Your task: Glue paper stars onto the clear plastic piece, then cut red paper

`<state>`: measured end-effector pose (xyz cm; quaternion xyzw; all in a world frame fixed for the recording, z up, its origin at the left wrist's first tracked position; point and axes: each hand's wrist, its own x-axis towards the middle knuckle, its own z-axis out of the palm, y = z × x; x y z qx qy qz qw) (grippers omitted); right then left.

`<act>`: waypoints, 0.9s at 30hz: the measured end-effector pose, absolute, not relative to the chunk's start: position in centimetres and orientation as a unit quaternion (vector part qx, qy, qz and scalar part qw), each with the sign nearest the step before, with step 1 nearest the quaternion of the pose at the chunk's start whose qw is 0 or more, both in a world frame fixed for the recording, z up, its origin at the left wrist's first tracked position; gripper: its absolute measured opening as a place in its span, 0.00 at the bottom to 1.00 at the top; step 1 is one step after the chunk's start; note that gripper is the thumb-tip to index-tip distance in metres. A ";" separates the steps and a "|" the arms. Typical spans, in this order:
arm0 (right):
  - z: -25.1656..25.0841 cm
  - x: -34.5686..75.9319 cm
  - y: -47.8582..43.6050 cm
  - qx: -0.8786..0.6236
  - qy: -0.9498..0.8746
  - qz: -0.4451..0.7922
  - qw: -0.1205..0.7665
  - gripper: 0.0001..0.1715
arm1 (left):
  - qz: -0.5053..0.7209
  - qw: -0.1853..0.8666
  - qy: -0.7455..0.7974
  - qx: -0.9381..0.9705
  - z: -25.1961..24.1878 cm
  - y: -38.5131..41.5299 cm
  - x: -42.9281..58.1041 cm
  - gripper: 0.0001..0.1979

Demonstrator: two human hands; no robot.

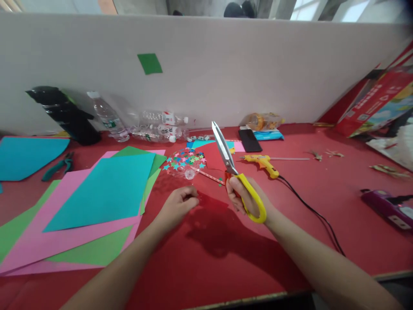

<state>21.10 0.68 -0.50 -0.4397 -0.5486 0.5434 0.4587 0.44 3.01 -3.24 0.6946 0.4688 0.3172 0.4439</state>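
My right hand (pixel 243 196) is closed around the yellow and orange handles of a pair of scissors (pixel 226 150). The blades point up and away, pressed together. My left hand (pixel 180 202) is closed, thumb and fingers pinched at the edge of a piece of red paper (pixel 213 204), which blends into the red tabletop. Just beyond my hands lies a clear plastic piece covered with colourful stars (pixel 187 161). A patterned stick (pixel 209 175) runs from it toward the scissors. To the right of the blades lies a yellow glue gun (pixel 263 162).
Blue, pink and green sheets (pixel 106 189) are stacked at left, near teal-handled pliers (pixel 60 167). Several plastic bottles (pixel 158 129), a black flask (pixel 66 114) and a phone (pixel 250 140) line the white partition (pixel 206 64). A cord (pixel 309 204) crosses the right side near a purple power strip (pixel 389 206).
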 end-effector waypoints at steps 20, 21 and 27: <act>-0.9 21.2 1.7 -0.525 -0.607 0.473 0.364 0.10 | 0.247 0.412 0.455 0.750 -1.0 2.9 2.1 0.05; -0.6 21.3 1.7 -0.522 -0.611 0.475 0.358 0.10 | 0.242 0.427 0.448 0.747 -0.6 2.8 2.1 0.06; 1.1 21.5 1.3 -0.491 -0.637 0.503 0.318 0.09 | 0.240 0.492 0.427 0.720 1.3 2.3 2.5 0.05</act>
